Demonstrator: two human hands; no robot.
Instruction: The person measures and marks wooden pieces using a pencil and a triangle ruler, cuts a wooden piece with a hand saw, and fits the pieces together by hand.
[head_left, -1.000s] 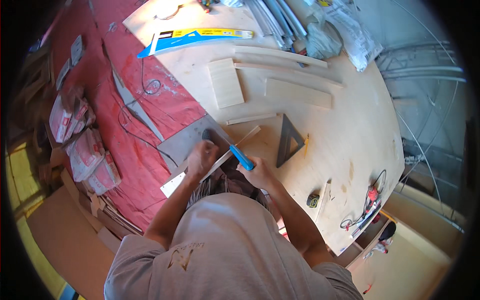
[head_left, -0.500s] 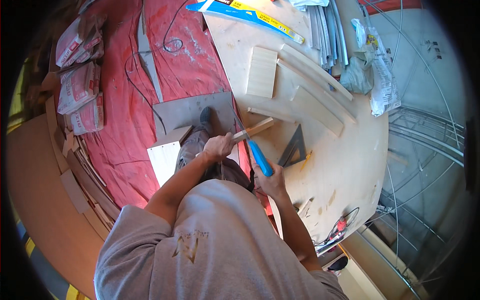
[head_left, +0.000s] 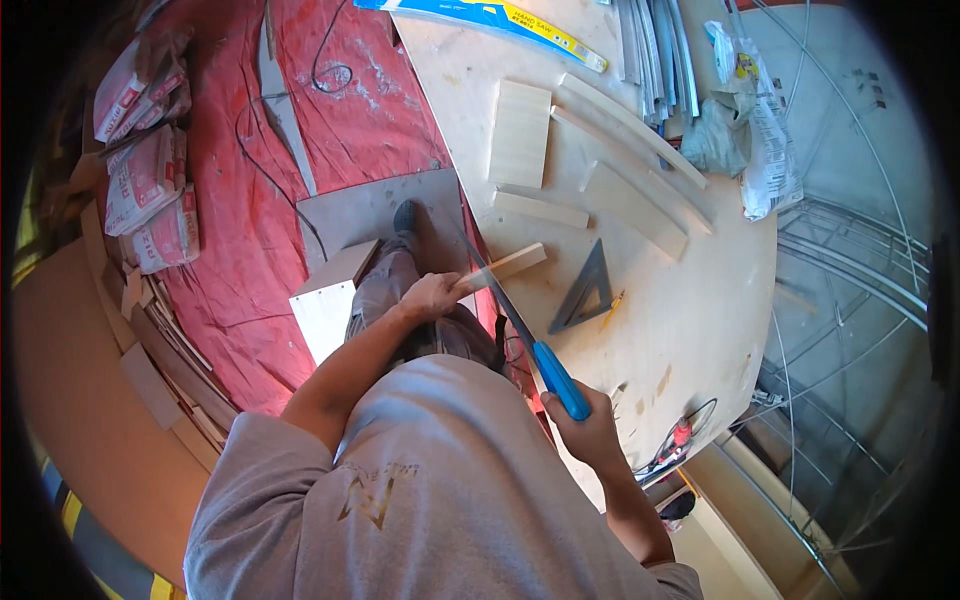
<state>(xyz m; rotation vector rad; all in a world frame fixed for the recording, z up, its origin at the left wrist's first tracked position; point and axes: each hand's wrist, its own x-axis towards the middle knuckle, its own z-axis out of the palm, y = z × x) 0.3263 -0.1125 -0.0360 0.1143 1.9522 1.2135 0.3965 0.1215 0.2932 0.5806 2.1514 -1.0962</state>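
Note:
My left hand is closed round one end of a short wooden strip, whose other end reaches over the edge of the pale wooden tabletop. Lying across the strip, just beyond my fingers, is the blade of a hand saw with a blue handle. My right hand grips that handle, drawn back near the table's edge. A dark triangular square rests to the right of the strip, with a yellow pencil beside it. How deep the blade sits in the wood cannot be made out.
Cut wooden pieces, among them a rectangular board and a curved strip, lie farther up the table. A blue and yellow saw sleeve is at the far edge. Stacked bags stand left on red sheeting; a white box is near my leg.
My right hand has pulled the saw back toward the lower right, and more blade shows between its handle and the strip. My left hand still holds the strip in nearly the same place.

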